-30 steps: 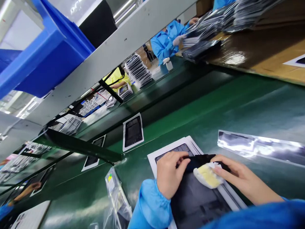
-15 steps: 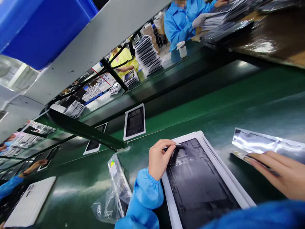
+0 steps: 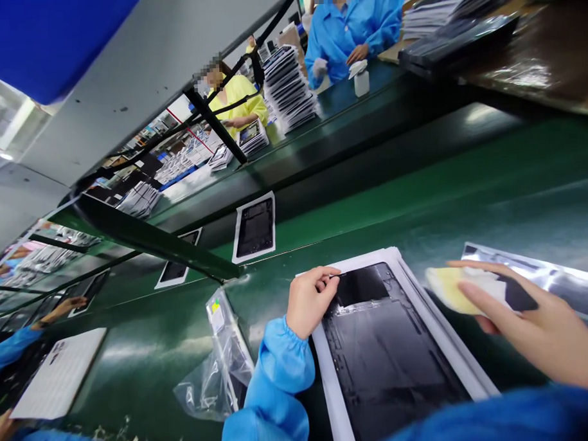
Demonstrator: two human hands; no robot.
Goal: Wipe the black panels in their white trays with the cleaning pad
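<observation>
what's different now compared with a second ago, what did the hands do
The right hand lifted the yellow cloth off the black panel and carried it right, over the silver bag. The left hand stayed pinching at the panel's top left corner.

Black panel [image 3: 385,352], yellow cloth [image 3: 448,289], green belt [image 3: 467,195]

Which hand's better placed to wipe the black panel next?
Right. The right hand already holds the yellow pad just beside the panel. The left hand is pinching the panel's top corner, likely steadying it.
</observation>
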